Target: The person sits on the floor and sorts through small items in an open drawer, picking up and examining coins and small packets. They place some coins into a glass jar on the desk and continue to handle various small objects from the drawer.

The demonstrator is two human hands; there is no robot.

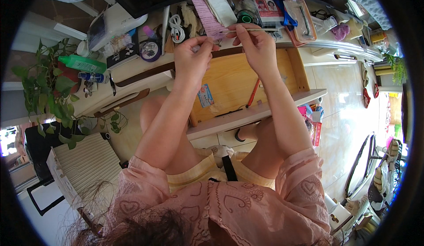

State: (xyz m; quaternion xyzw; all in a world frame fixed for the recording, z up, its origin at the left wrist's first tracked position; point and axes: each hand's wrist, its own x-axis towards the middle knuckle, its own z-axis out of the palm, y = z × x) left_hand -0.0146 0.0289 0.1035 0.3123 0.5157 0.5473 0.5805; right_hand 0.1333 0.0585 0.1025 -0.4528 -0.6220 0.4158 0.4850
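Both my hands are raised over the rear edge of an open wooden drawer (234, 69). My right hand (256, 49) pinches a thin, pale stick-like thing (228, 31) between thumb and fingers, and one end points toward my left hand. The fingers of my left hand (193, 58) are closed, thumb against fingertips; something small and whitish shows at the palm, too hidden to name. A small gap separates the two hands. Inside the drawer lie a red pen (253, 93), a blue card (205, 95) and a thin dark stick.
Behind my hands the cabinet top holds a pink written sheet (207, 18), a coiled white cable (176, 28), a purple tape roll (150, 50), blue scissors (288, 14) and an orange-edged case (304, 20). A green bottle (82, 63) and potted plant (57, 84) stand left.
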